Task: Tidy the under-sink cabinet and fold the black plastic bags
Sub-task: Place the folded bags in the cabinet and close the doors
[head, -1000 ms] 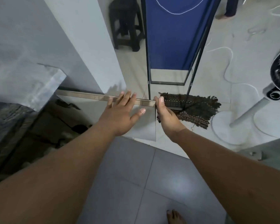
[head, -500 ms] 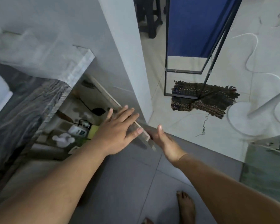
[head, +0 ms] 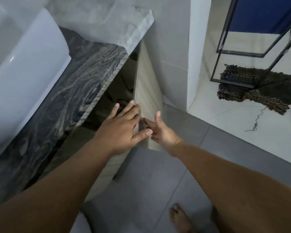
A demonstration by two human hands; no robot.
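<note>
The under-sink cabinet door (head: 149, 91), a pale wood-grain panel, stands ajar beneath the dark marble counter (head: 77, 84). A narrow gap shows the dim cabinet interior (head: 119, 91); dark shapes lie inside, too murky to name. My left hand (head: 123, 126) lies flat with straight fingers over the door's upper free corner. My right hand (head: 161, 132) rests on the door's outer face just beside it, thumb raised and fingers reaching toward the edge. The two hands nearly touch.
A white basin (head: 23, 64) sits on the counter at left. A white wall corner (head: 196, 64) stands right of the door. Farther right are a brown rug (head: 259, 88) and a black metal frame (head: 225, 47) with a blue panel. My bare foot (head: 180, 217) stands on grey tiles.
The door has swung from wide open toward the cabinet, hiding the bottles inside. Both hands stayed on its free edge. My view has turned left and up over the counter and basin.
</note>
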